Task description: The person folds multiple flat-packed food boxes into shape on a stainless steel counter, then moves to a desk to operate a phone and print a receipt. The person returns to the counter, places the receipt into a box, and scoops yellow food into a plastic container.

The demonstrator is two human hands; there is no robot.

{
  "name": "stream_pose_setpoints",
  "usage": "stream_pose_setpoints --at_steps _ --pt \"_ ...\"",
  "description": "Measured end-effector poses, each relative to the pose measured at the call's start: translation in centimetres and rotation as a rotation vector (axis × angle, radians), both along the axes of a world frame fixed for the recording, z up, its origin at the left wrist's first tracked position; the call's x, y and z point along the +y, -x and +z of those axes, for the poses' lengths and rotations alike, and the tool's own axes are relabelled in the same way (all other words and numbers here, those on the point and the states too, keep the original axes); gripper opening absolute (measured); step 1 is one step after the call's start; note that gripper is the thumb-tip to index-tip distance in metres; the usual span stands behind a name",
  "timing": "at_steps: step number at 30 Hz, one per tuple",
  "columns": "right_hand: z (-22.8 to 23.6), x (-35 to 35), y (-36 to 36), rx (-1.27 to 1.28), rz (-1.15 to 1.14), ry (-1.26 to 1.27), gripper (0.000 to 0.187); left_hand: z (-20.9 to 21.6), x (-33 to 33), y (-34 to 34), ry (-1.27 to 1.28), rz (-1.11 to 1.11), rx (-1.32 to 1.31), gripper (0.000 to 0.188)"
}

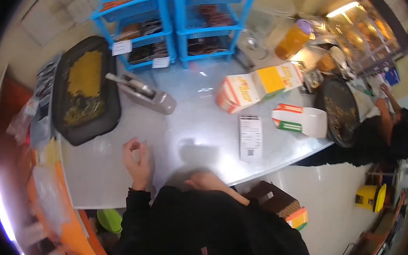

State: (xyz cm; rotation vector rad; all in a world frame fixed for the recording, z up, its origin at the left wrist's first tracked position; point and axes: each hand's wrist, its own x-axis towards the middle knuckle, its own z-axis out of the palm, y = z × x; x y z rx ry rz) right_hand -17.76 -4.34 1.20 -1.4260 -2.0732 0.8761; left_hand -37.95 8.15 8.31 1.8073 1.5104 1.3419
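Over the near edge of the metal table, my left hand has its thumb and fingers curled into a ring. Whether something small is pinched at the fingertips is too faint to tell. Close to my body at the table's edge is my right hand, its fingers curled in, with whatever they may hold hidden. A paper receipt lies flat beyond my right hand. Farther off stand printed food cartons, and beside them an open carton rests on the table. A grey metal dispenser-like holder sits beyond my left hand.
A dark tray with yellow and greenish food stands at the left. Blue tiered racks line the back. At the right are a round dark pan, a lit display case and a co-worker. A brown box sits below the table.
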Motion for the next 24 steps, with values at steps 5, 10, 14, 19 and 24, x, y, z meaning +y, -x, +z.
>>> stream_pose_setpoints --at_steps 5,10,14,19,24 --pt "3.5 2.5 -0.9 0.083 -0.069 0.092 0.018 -0.5 0.1 11.1 -0.022 0.418 -0.200 0.031" --pt "4.5 3.7 -4.7 -0.261 -0.945 -0.472 0.037 1.0 0.5 18.3 -0.067 0.592 -0.221 0.030" --pt "1.2 3.5 -8.2 -0.659 -1.012 -0.238 0.043 1.8 1.4 16.6 -0.002 0.363 -0.194 0.031" --pt "0.6 4.8 -5.9 -0.501 -0.837 -0.164 0.039 -0.8 6.3 4.0 0.135 -0.400 -0.298 0.046" --pt "1.2 8.0 -0.1 -0.555 -0.765 -0.179 0.041 -1.6 10.2 -4.1 0.167 -0.413 0.011 0.046"
